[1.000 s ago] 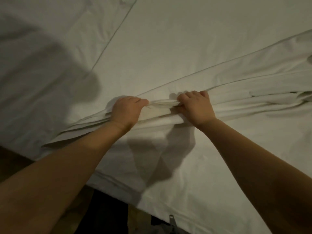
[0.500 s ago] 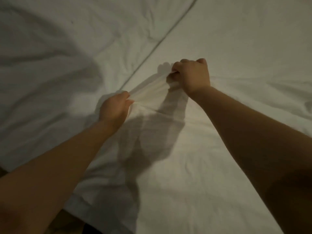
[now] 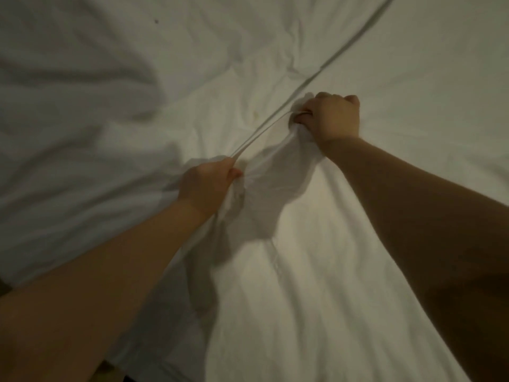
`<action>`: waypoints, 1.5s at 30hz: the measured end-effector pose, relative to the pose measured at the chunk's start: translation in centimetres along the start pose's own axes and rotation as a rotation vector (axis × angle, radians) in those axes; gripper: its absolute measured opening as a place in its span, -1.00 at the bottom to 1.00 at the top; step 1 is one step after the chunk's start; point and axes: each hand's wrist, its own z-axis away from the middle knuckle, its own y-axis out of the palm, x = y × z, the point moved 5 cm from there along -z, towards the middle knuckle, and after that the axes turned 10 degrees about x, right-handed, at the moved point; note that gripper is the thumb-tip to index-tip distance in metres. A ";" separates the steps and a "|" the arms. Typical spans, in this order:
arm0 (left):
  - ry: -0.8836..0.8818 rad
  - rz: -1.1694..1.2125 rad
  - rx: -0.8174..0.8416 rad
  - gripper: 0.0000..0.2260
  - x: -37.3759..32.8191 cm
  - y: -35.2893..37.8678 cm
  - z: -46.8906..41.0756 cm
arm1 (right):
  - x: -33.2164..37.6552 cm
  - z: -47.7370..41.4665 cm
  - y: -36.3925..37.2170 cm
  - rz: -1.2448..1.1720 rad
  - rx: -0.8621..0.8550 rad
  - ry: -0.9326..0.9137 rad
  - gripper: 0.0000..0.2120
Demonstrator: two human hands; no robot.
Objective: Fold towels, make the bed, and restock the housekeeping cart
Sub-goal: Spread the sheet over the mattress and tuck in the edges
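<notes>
A white bed sheet [image 3: 316, 271] covers almost the whole view, creased and lying over the bed. Its hemmed edge [image 3: 325, 70] runs diagonally from the upper right down to the middle. My left hand [image 3: 206, 183] grips a bunched fold of the sheet at that edge. My right hand [image 3: 333, 117] is further away, fist closed round another gathered bunch of the same sheet. The cloth between the two hands is lifted into a loose ridge and casts a shadow on the sheet below.
A second layer of white bedding [image 3: 96, 78] lies wrinkled on the left beyond the hemmed edge. A dark strip of floor [image 3: 110, 373] shows at the bottom left past the bed's near edge.
Both hands have carried the gathered sheet edge away from me across the bed. The right hand has moved further out than the left, and the neat stack of folds has opened out.
</notes>
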 end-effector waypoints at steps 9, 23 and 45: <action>-0.226 -0.117 0.140 -0.69 -2.0 -0.6 0.7 | -3.9 5.6 0.6 -0.074 -0.101 0.226 -0.67; -0.044 0.306 0.316 -0.68 -8.6 -0.7 -12.0 | -8.9 4.2 -0.7 -0.531 -0.017 0.209 -0.80; -0.305 0.714 0.265 -0.85 -7.0 2.1 -16.1 | -12.4 -3.2 -2.4 -0.179 -0.121 0.198 -0.75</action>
